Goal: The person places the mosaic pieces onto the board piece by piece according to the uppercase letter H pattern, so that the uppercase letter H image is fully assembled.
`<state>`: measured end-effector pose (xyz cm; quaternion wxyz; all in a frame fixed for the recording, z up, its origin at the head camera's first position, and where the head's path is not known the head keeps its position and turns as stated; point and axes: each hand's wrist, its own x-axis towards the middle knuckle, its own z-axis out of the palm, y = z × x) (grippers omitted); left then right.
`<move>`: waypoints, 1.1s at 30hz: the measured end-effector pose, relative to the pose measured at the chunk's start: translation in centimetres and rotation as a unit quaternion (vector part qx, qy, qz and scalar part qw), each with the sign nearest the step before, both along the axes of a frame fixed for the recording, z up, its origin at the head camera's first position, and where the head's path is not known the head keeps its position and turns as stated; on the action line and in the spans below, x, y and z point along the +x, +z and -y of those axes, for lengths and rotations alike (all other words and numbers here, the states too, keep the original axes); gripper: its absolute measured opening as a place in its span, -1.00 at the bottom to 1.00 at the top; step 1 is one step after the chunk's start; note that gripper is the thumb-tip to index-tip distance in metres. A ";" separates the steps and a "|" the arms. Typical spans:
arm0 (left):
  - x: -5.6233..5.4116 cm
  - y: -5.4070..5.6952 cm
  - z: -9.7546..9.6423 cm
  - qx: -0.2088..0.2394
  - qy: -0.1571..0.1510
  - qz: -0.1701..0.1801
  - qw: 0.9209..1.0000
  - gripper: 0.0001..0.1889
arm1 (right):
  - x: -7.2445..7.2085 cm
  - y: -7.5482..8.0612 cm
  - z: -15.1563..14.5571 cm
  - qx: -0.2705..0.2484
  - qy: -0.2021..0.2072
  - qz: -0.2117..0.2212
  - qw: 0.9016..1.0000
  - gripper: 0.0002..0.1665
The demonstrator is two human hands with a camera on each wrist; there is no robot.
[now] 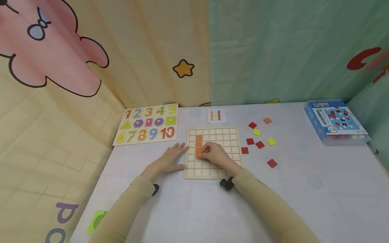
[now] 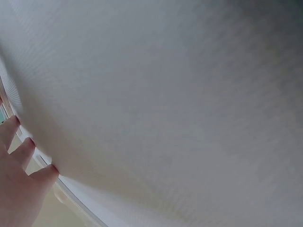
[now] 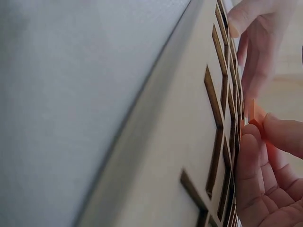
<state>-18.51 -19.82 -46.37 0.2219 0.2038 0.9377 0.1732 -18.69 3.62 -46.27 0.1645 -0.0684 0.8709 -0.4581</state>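
Observation:
A wooden grid board (image 1: 202, 173) lies on the table with several orange square tiles (image 1: 199, 143) in one column of its cells. My right hand (image 1: 216, 154) is over the board at the lower end of that column. In the right wrist view, its thumb and fingers pinch another orange tile (image 3: 256, 114) close over the grid. At the board's left edge rests my left hand (image 1: 170, 159), fingers spread and the thumb by the rim. The left wrist view shows the fingertips of this hand (image 2: 21, 177) on the white tabletop.
Right of the board lie several red tiles (image 1: 259, 144), two yellow tiles (image 1: 271, 141) and an orange tile (image 1: 267, 120). A small pattern card (image 1: 217, 115) is behind it. A number puzzle (image 1: 146, 125) lies back left, a plastic box (image 1: 337, 121) back right, a green piece (image 1: 96, 221) front left.

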 end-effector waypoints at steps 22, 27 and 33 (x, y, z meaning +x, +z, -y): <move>0.1 0.4 -0.1 0.011 -0.008 -0.005 1.000 -0.12 | 0.1 -0.3 1.3 0.074 0.036 -0.080 0.993 -0.94; 0.1 0.4 -0.1 0.008 -0.004 0.000 1.000 -0.12 | 0.2 -0.3 1.0 0.057 0.033 -0.065 0.996 -0.97; 0.1 0.1 0.0 0.005 -0.001 0.001 1.000 -0.11 | -0.2 0.5 -1.7 0.016 0.005 -0.041 0.999 -0.86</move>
